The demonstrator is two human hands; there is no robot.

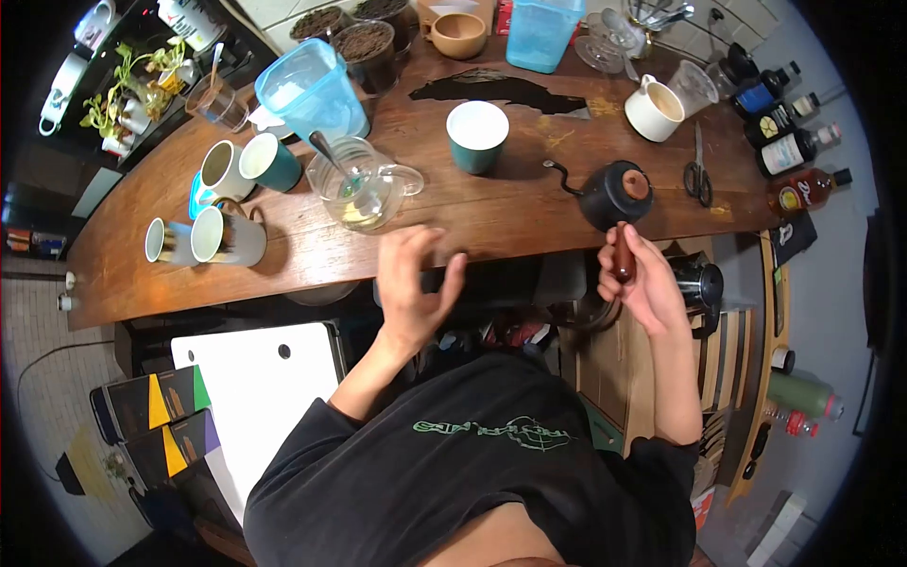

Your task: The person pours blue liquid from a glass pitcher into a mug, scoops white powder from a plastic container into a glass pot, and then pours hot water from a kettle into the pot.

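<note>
My right hand (642, 283) is wrapped round the brown wooden handle of a black gooseneck kettle (605, 197), whose thin spout points left. The kettle is at the front part of the wooden table (510, 227). My left hand (412, 288) hovers at the table's front edge with its fingers apart and nothing in it. Just beyond it stands a glass pitcher (357, 194) with a spoon leaning inside. Between the hands and further back is a green cup (477, 137) with a white inside.
Several cups, including a teal one (270, 163), stand at the left by a blue container (312, 93). Behind the kettle are a cream mug (654, 110) and black scissors (698, 180). Bottles (794, 149) line the right edge. Plant pots (367, 55) and a wooden cup (457, 36) are at the back.
</note>
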